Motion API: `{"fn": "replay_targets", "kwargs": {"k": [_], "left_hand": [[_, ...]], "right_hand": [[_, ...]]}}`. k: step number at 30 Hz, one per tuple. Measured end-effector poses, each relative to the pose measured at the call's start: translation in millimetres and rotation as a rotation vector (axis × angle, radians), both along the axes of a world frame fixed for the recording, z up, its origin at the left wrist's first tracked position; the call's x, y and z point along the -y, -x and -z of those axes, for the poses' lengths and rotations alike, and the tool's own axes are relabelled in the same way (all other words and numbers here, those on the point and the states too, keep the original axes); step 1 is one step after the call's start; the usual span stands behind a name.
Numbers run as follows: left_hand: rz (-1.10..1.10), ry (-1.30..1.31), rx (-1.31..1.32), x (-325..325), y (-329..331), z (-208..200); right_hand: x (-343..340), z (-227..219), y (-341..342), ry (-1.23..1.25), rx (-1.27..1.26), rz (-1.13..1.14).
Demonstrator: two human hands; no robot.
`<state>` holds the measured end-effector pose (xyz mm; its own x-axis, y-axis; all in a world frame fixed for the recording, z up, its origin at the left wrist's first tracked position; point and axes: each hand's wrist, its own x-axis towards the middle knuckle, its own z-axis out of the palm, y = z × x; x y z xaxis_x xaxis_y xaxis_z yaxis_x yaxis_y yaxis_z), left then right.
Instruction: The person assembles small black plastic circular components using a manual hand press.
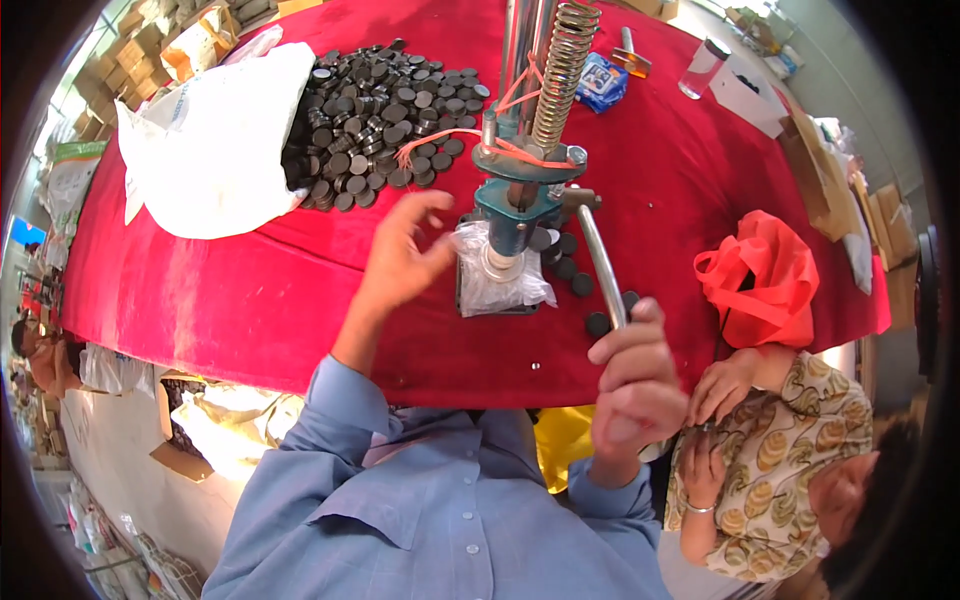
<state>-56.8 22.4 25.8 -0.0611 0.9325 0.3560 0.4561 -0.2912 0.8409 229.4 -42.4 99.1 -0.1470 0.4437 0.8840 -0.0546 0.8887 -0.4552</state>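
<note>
A green hand press (511, 215) with a steel column and a coil spring (567, 75) stands in front of me. Its ram comes down on a white round piece (500, 262) over clear plastic film (520, 292) that covers the dark base. My right hand (635, 385) is closed around the lower end of the steel lever (602, 268). Left of the base, my left hand (400, 255) is raised with thumb and fingers apart, holding nothing. Several black discs (566, 268) lie just right of the base, partly behind the press and lever.
A large heap of black discs (385, 120) spills from a white sack (215, 145) on the red cloth (250, 300). A red bag (765, 280) lies at right, beside a co-worker's hands (715, 400). Farther back are a blue packet (602, 82) and a clear cup (703, 70).
</note>
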Motion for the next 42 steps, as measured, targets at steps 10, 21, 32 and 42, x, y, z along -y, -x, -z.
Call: {"fn": "replay_targets", "kwargs": {"k": [10, 21, 32, 42], "left_hand": [[-0.319, -0.215, -0.540, -68.8, 56.7, 54.4], [-0.315, -0.120, -0.377, -44.3, 46.5, 61.2], [-0.090, -0.084, -0.010, 18.9, -16.0, 8.8], [-0.067, -0.007, -0.011, 11.9, -58.6, 16.4]], "right_hand": [[19.8, 29.7, 14.5, 0.057, -0.132, 0.119], [17.1, 30.2, 19.5, 0.038, -0.182, 0.132], [-11.5, -24.5, 13.6, -0.103, -0.083, 0.124], [-70.2, -105.0, 28.5, 0.272, -0.174, -0.062]]}}
